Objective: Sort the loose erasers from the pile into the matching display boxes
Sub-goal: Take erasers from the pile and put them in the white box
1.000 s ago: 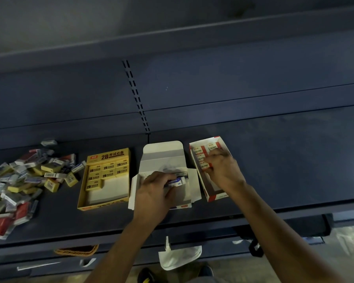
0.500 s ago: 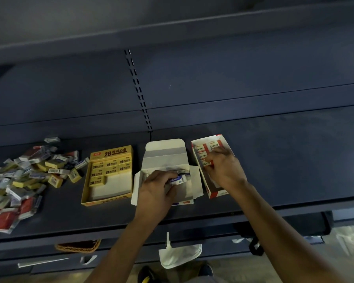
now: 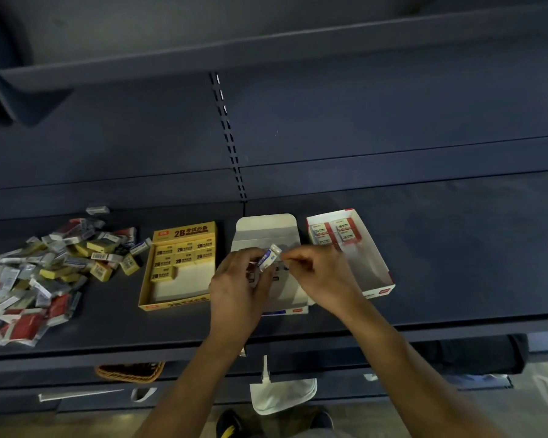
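Forearms reach in from below, over the shelf [image 3: 456,248] lip, and I see both hands meeting above the white box [image 3: 266,229]. The left hand [image 3: 238,286] curls round a blue-and-white eraser [image 3: 268,260], held tilted. The right hand [image 3: 323,276] has curled fingers, thumb and forefinger pinched just at the eraser's upper end; I cannot tell whether they grip it. The pile [image 3: 51,267] lies far left, beside the yellow box [image 3: 187,230].

The dark metal shelf [image 3: 456,248] carries, in one row from left to right, a pile of loose erasers [image 3: 45,273], a yellow display box [image 3: 185,231], a white box [image 3: 266,227] with its flap open, and a red-and-white display box [image 3: 363,267].
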The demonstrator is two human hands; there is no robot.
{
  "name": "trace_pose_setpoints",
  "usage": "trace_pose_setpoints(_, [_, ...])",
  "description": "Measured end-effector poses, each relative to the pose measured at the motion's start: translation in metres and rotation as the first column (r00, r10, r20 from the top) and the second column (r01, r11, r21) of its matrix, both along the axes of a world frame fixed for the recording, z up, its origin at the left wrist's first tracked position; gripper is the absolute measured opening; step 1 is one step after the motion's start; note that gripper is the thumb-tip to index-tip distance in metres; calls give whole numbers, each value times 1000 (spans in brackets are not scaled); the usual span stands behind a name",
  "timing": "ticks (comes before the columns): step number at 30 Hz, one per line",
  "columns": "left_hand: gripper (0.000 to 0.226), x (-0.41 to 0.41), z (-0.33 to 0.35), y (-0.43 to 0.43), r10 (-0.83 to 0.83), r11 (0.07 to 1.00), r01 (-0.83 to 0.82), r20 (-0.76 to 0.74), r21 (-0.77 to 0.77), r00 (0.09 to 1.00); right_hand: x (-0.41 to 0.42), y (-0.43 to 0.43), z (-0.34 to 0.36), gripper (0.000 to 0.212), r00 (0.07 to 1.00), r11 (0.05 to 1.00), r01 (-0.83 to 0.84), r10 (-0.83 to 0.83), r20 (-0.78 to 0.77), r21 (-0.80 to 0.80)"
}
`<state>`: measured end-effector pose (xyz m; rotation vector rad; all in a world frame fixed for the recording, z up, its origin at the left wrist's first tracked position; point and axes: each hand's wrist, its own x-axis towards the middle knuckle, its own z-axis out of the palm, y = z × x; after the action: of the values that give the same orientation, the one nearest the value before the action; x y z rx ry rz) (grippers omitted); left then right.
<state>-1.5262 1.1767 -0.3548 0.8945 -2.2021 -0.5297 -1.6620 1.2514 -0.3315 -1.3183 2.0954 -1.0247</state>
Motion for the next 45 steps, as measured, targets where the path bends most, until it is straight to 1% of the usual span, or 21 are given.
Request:
trace_pose_setpoints(2, [32,-1,1,1,-2,1000,2,-16,-16,1000,6,-1,1,18,996,999,1,3,90,-38])
trace_pose_setpoints(5, [26,-1,1,1,-19,1000,19,-34,6,999,9,-2,3,16,980,998,13,0,198,-62])
trace_pose_setpoints(9, [31,-2,0,3,-54,999,54,-41,-9,998,11,-6,1,19,970,996,34,-13,243,-80])
trace_pose_setpoints(11, [35,-2,0,4,-74,997,74,-46,-1,996,10,-9,-2,21,972,996,63,-46,230,-67])
trace_pose_setpoints(13, [37,-1,-2,4,-98,995,98,-27,9,995,8,-10,-4,20,981,995,80,-69,181,-54])
trace_pose_setpoints(16, [37,1,-6,2,-116,993,118,45,-26,992,0,-12,-5,20,998,999,51,-51,32,-1])
trace_pose_setpoints(17, [37,2,-6,0,-112,992,115,72,-43,991,-4,-12,-6,20,998,999,32,-30,-61,31])
trace_pose_setpoints(19, [34,6,-8,-4,-84,991,96,127,-95,988,-10,-12,-8,20,959,993,-1,34,-282,118])
trace_pose_setpoints(20, [32,8,-10,-6,-68,989,87,155,-117,986,-12,-11,-8,20,932,988,-7,62,-357,152])
trace_pose_setpoints(21, [30,10,-11,-7,-59,989,82,179,-125,982,-13,-11,-8,22,913,985,-15,84,-398,174])
trace_pose_setpoints(24, [25,14,-20,-13,-45,993,69,231,-99,972,-12,-10,-8,28,881,978,-70,153,-448,196])
trace_pose_setpoints(26, [22,15,-25,-15,-47,994,68,243,-82,969,-10,-11,-8,28,855,971,-100,195,-481,215])
trace_pose_setpoints(31, [21,16,-31,-16,-63,994,83,250,-71,966,-8,-15,-12,29,811,955,-92,237,-535,283])
trace_pose_setpoints(38, [24,16,-29,-14,-73,989,101,235,-108,969,-6,-16,-17,25,799,959,-49,205,-565,280])
trace_pose_setpoints(45, [25,15,-27,-12,-79,986,109,220,-126,972,-6,-12,-19,24,797,965,-59,200,-570,255])
